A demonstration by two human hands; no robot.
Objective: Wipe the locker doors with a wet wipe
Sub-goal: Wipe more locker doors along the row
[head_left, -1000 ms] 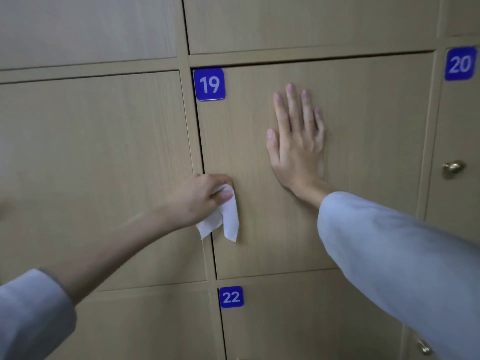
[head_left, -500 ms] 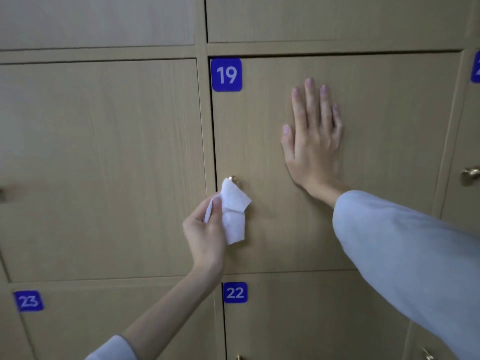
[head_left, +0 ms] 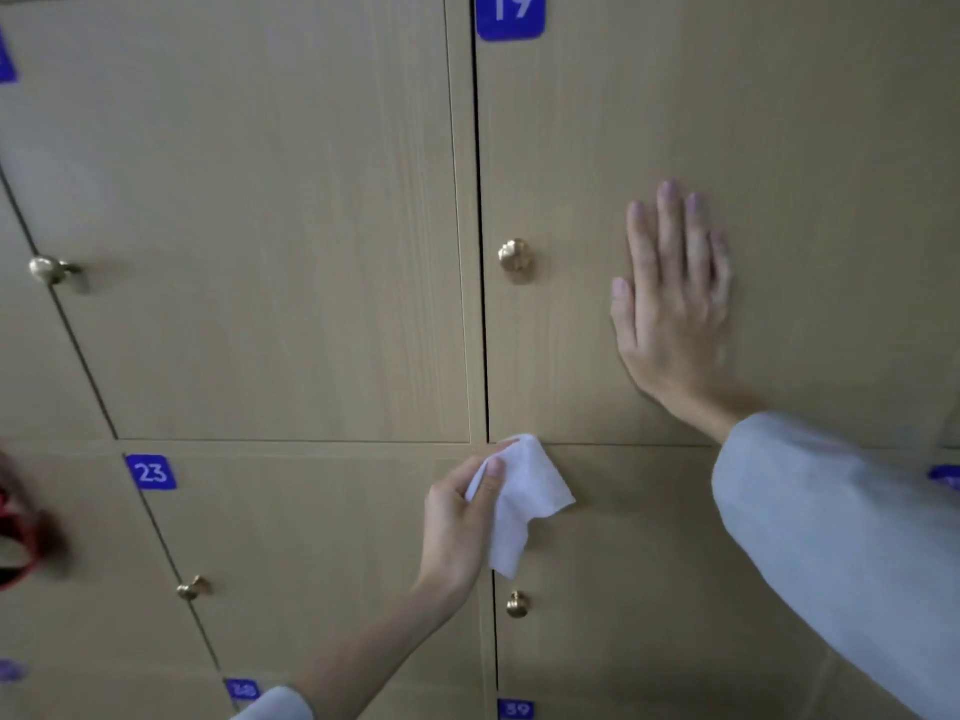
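A wall of light wooden locker doors fills the view. My left hand pinches a crumpled white wet wipe and holds it against the top left corner of the door below locker 19, covering that door's number tag. My right hand lies flat with fingers spread on the door of locker 19, to the right of its brass knob. The blue tag 19 sits at the top edge of the frame.
Locker 23 is at the lower left with its blue tag and a brass knob. Another knob is just below the wipe, and one more at the far left. A blurred red and black object juts in at the left edge.
My left hand has carried the wipe down from the knob of locker 19 to the corner of the door beneath. The view has dropped lower. My right hand stays flat on door 19.
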